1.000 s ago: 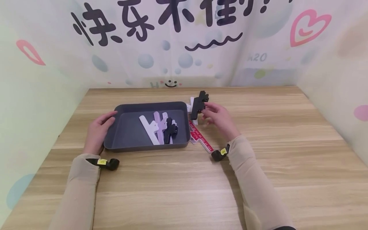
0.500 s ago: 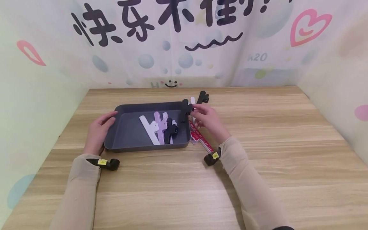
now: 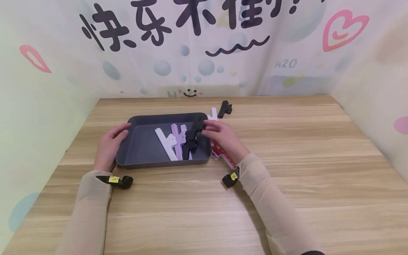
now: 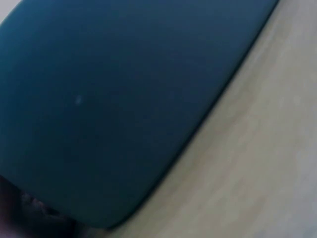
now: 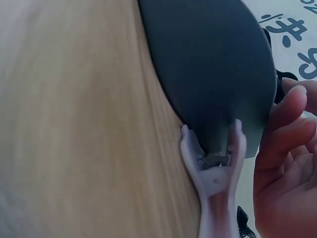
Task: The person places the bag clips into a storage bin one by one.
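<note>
In the head view my right hand (image 3: 224, 138) pinches a black clip (image 3: 198, 122), holding it inside the right end of a dark grey tray (image 3: 149, 164). Below it in the tray lie a white clip (image 3: 165, 143), a purple clip (image 3: 176, 141), another black clip (image 3: 188, 150) and a partly covered pale one. My left hand (image 3: 108, 147) rests against the tray's left wall with relaxed fingers at the rim. In the right wrist view, curled right fingers (image 5: 287, 116) show beside the tray wall, and the held clip is mostly hidden.
Right of the tray, a red clip (image 3: 227, 159) lies partly under my right hand. Behind it are a white clip (image 3: 214, 113) and a black clip (image 3: 225, 109). A pale clip (image 5: 215, 181) stands close against the tray in the right wrist view. A printed cloth hangs behind the table.
My right hand has carried the black clip left from the pile beside the tray, over the rim and into the tray. My left hand and the tray have stayed in place.
</note>
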A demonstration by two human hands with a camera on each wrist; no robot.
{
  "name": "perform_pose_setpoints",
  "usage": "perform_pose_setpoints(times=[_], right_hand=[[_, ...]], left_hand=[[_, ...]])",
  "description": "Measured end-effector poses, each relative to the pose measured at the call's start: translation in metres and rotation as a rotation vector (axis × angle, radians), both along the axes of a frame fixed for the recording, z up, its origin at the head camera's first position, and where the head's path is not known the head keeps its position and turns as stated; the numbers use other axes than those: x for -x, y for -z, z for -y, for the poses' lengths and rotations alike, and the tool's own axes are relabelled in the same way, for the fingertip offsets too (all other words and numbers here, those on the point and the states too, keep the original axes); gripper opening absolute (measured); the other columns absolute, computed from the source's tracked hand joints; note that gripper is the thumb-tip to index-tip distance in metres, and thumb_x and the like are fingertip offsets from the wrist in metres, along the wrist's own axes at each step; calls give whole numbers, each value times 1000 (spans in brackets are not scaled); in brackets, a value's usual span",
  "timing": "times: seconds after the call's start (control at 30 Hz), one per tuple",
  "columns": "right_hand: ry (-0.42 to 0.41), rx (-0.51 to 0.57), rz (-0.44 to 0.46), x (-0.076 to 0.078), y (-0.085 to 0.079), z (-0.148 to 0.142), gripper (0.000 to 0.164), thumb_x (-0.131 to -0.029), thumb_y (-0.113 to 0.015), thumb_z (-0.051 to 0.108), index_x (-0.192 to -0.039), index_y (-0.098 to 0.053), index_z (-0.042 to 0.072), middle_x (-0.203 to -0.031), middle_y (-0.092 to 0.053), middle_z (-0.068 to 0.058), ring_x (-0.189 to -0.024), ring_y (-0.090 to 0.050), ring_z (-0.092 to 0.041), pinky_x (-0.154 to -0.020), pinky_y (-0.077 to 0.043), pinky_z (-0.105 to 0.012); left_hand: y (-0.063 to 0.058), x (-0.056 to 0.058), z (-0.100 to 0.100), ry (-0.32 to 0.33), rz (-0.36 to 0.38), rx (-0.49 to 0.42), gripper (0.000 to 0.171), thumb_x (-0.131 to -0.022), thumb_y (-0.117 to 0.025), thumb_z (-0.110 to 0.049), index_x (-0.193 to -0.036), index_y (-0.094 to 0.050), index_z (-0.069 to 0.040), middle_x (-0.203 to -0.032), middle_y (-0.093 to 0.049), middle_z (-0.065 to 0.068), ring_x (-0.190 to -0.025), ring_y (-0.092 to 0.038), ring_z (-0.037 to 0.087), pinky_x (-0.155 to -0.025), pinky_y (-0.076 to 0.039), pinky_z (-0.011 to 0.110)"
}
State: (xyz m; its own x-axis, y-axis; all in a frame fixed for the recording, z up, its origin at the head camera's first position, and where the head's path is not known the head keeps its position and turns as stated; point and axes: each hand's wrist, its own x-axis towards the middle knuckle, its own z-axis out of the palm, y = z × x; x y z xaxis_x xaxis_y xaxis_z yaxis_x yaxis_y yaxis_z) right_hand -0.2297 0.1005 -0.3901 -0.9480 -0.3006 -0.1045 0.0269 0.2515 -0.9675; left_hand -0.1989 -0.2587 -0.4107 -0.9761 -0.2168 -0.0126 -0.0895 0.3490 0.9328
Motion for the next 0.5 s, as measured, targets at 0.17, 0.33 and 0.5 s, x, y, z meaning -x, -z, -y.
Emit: perform_pose_setpoints(times=[0.17,0.33,0.5], right_hand=[[-6,-40,-9,0,2,1,47,-85,-66,29,-129,-52,23,-115,-62,-2,-53,-48,-13,-49,-44,-24],[-9,-52,-1,0,3,1,47,-86,-65,27,-130,-52,22,-115,-61,-3,-53,-48,-12,-49,-44,-23],[-8,-80,-7,0,3,1,47,-86,-64,27,-131,-51,23,-117,-60,-3,-58,-50,-13,-52,-45,-24]], left_hand=[[0,0,0,-4,0,9,43,-93,-50,-41,-130,-53,-22,-141,-44,-5,-129,-37,11,-106,-31,38],[0,0,0,0,-1,0,43,-93,-50,-40,-131,-53,-20,-141,-44,-4,-130,-36,12,-107,-30,38],[0,1,0,-2,-9,5,42,-93,-50,-39,-130,-53,-20,-141,-44,-4,-129,-37,11,-106,-31,38]])
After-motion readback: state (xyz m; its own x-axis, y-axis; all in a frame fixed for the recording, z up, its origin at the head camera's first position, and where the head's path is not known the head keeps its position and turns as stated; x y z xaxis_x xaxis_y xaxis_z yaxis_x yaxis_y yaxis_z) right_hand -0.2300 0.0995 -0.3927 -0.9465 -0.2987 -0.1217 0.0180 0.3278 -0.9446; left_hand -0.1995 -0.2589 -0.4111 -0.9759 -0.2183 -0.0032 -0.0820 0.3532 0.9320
